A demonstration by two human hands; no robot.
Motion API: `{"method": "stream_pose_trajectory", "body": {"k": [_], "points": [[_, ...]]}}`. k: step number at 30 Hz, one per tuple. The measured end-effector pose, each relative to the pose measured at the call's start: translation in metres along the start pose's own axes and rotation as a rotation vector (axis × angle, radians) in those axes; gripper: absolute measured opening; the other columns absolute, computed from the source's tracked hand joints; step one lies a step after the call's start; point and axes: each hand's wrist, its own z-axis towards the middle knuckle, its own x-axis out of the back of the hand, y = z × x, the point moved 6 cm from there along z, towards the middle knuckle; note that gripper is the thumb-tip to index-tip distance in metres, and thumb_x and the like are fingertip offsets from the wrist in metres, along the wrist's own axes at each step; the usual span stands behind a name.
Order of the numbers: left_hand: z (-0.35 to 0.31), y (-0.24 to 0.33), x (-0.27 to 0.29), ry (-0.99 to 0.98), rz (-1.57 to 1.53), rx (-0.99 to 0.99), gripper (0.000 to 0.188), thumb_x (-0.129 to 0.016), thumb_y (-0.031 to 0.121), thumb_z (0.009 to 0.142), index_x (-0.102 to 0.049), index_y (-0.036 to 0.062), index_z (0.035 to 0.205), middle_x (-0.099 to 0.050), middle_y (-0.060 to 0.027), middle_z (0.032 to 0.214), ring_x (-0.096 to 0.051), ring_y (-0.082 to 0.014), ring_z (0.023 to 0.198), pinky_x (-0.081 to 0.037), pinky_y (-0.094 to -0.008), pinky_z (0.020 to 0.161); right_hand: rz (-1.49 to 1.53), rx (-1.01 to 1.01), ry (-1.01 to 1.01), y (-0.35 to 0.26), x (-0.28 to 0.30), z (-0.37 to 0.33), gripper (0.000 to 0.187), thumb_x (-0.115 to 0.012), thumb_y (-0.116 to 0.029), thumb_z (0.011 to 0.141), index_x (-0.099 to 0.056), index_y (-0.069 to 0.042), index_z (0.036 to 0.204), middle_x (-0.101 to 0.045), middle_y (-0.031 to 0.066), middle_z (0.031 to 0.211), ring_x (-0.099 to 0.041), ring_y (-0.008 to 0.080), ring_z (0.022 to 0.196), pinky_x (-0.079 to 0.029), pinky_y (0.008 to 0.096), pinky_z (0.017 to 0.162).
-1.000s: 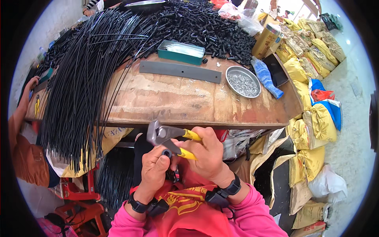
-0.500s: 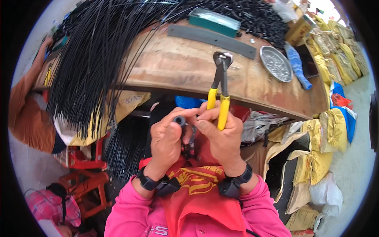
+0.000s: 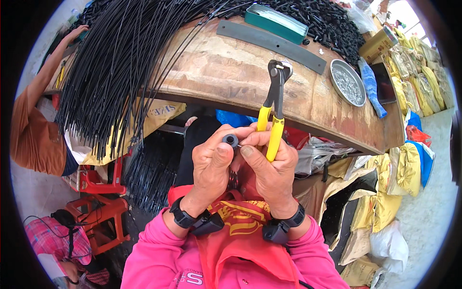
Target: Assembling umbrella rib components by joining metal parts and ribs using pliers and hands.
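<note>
Between the thumb and fingers of my left hand (image 3: 211,161) is a short black tube (image 3: 230,140), its round open end facing up. My right hand (image 3: 272,168) has the yellow-handled pincers (image 3: 273,103) lodged among its fingers, dark jaws pointing away from me over the table edge. The thumb and forefinger of that same hand pinch a thin metal pin (image 3: 240,146) at the side of the tube. Both hands meet in front of my red apron (image 3: 245,245), just short of the table.
On the wooden table (image 3: 216,72) lie long black strips (image 3: 110,72), a heap of black tube pieces (image 3: 317,24), a flat grey bar (image 3: 269,45), a green box (image 3: 276,24) and a round metal dish (image 3: 348,83) of small metal bits. At left, another person's arm (image 3: 43,79) reaches out.
The tube has tilted so that its open end shows more fully, and the pin is now visible beside it. Table and surroundings have shifted slightly in view. Both hands keep their holds.
</note>
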Motion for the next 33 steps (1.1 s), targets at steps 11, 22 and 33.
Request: {"method": "stream_pose_trajectory", "body": {"k": [11, 22, 33], "points": [[-0.002, 0.000, -0.002, -0.001, -0.012, 0.012, 0.071, -0.053, 0.057, 0.086, -0.060, -0.0094, 0.107, -0.048, -0.0014, 0.081, -0.043, -0.0057, 0.059, -0.032, -0.0193, 0.052, 0.002, 0.013, 0.044, -0.003, 0.001, -0.002, 0.005, -0.063, 0.000, 0.084, -0.060, 0.004, 0.085, -0.053, 0.0063, 0.088, -0.060, 0.0106, 0.063, -0.047, 0.0223, 0.057], [-0.003, -0.001, 0.000, 0.008, 0.022, 0.006, 0.071, -0.054, 0.059, 0.085, -0.061, -0.0088, 0.107, -0.050, -0.0023, 0.082, -0.043, -0.0050, 0.060, -0.032, -0.0185, 0.052, 0.162, -0.067, 0.084, 0.004, -0.001, -0.007, 0.006, -0.063, 0.000, 0.085, -0.059, 0.004, 0.087, -0.055, 0.0076, 0.094, -0.059, 0.0105, 0.064, -0.048, 0.0223, 0.056], [-0.013, -0.005, -0.003, 0.047, 0.132, 0.021, 0.055, -0.045, 0.051, 0.093, -0.059, -0.0023, 0.101, -0.047, 0.0043, 0.064, -0.039, -0.0024, 0.055, -0.031, -0.0184, 0.051, -0.753, 0.411, 0.068, -0.029, -0.004, -0.010, 0.019, -0.074, -0.011, 0.073, -0.060, -0.003, 0.083, -0.054, 0.0115, 0.085, -0.055, 0.0230, 0.077, -0.045, 0.0309, 0.067]]}}
